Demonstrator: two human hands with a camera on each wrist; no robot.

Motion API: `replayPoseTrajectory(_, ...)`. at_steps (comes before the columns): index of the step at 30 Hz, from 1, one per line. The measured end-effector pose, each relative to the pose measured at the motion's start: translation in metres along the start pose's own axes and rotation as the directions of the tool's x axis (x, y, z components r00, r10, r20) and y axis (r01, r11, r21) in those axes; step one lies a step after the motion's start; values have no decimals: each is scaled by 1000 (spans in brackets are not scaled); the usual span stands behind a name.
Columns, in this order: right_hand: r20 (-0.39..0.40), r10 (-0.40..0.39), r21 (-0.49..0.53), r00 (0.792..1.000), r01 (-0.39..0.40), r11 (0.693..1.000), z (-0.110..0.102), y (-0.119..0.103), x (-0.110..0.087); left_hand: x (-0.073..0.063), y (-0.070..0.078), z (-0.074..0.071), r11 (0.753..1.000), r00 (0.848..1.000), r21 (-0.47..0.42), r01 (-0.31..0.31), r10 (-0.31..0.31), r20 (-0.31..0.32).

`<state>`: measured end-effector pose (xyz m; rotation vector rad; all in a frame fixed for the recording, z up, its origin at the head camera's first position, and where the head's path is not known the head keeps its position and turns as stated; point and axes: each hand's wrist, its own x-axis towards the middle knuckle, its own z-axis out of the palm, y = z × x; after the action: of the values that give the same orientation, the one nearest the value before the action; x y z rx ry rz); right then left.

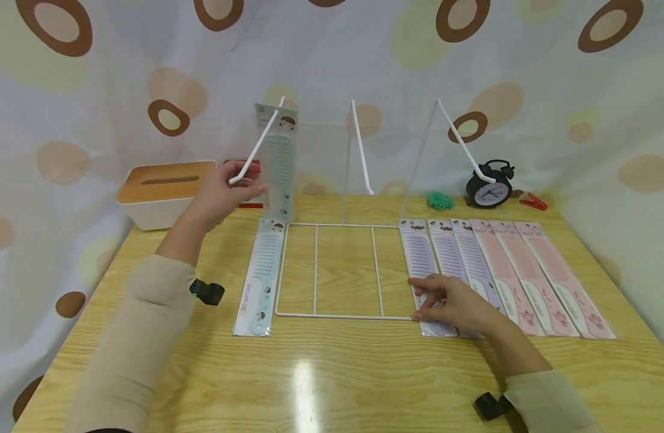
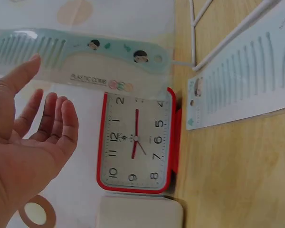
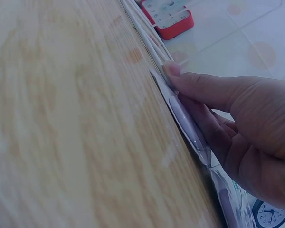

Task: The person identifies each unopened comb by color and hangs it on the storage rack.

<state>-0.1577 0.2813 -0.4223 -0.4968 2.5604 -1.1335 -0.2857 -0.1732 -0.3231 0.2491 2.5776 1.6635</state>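
Note:
A white wire display rack (image 1: 328, 316) with three upward hooks stands on the table. A light-blue plastic comb in a clear packet (image 1: 279, 159) hangs from its left hook. My left hand (image 1: 218, 192) is beside that hook, fingers loosely bent; in the left wrist view they stand apart from the packet with nothing between them. My right hand (image 1: 456, 304) holds the rack's front right corner with thumb and fingers, over the nearest purple comb packet (image 1: 420, 248). Another blue comb packet (image 1: 261, 270) lies along the rack's left side.
More purple comb packets (image 1: 441, 231) and pink comb packets (image 1: 548, 264) lie in a row at the right. Behind are a tissue box (image 1: 159, 207), a red clock (image 2: 135, 142), a black alarm clock (image 1: 490, 191), green string (image 1: 440, 201) and a red clip (image 1: 534, 201).

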Motion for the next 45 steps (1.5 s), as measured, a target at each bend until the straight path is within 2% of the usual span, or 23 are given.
replayPoseTrajectory(5,-1,-12,0,1000,12,1000,0,2,-1,-8,-36,3,996,990,-18,91,-88,108)
replayPoseTrajectory(9,3,-10,-2,1000,10,1000,0,0,-1,-9,-72,5,994,966,-40,102,-89,242)
replayPoseTrajectory(12,7,-5,-6,1000,5,1000,-1,-2,-1,-7,-92,8,990,942,-51,134,-111,315)
replayPoseTrajectory(15,9,6,-6,1000,-6,1000,-1,-3,-1,-3,-102,12,989,931,14,150,-146,334)
replayPoseTrajectory(19,9,13,14,1000,-13,1000,-1,-3,-2,4,-106,16,982,941,158,108,-152,303)
replayPoseTrajectory(21,12,14,29,1000,-14,999,0,-3,-2,7,-107,16,975,947,206,88,-146,285)
replayPoseTrajectory(24,12,10,34,1000,-11,999,1,-2,-2,9,-109,17,971,953,231,69,-132,271)
replayPoseTrajectory(30,10,-2,7,1000,1,1000,0,-4,-1,7,-111,18,981,965,192,43,-91,248)
replayPoseTrajectory(33,9,-15,-11,1000,15,1000,0,-4,-2,5,-105,17,974,963,216,64,-117,244)
replayPoseTrajectory(37,8,-29,-32,1000,30,999,0,-3,-2,-1,-87,10,946,949,304,108,-190,253)
replayPoseTrajectory(40,4,-12,-33,1000,12,999,-1,-3,-3,-10,-67,0,933,938,341,113,-214,273)
replayPoseTrajectory(43,7,3,-26,1000,-3,1000,-1,-4,-2,-23,-46,-11,949,928,306,73,-177,329)
replayPoseTrajectory(45,12,5,-17,1000,-5,1000,-1,-3,-1,-35,-29,-17,969,913,244,39,-133,384)
